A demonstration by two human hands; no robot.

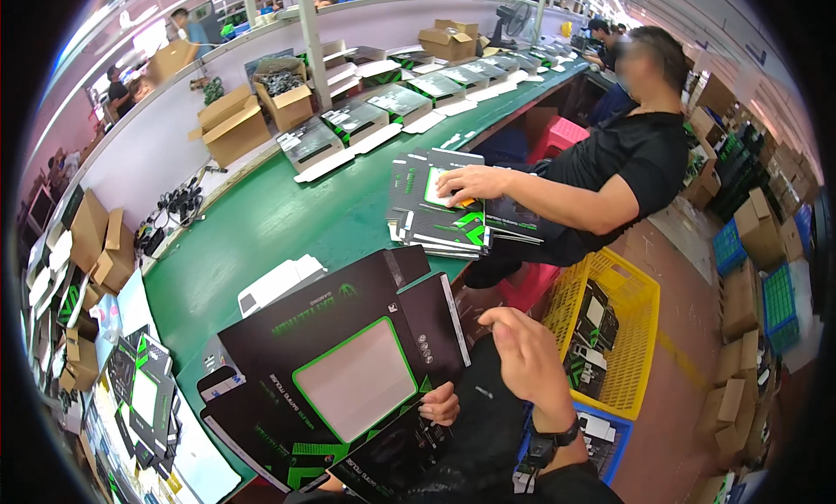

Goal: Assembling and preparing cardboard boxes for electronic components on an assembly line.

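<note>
A large black and green printed carton blank (261,330), opened out with a windowed panel, leans over my lap at the table's near edge. My left hand (440,405) is closed on its right edge; only the fingers show, and the rest is hidden behind the cardboard. Just right of the carton my right hand (529,356) is raised, apart from it, fingers stretched out and slightly bent, with nothing visible in them. A dark watch (550,447) sits on that wrist. Behind the carton lie white flaps (283,282) on the green table.
A co-worker (610,155) in black rests a hand (470,183) on a stack of flat cartons (435,230). Folded boxes (357,119) line the far table (322,199). At right stand a yellow crate (640,347) and a blue crate (620,439); more cartons (144,399) lie at left.
</note>
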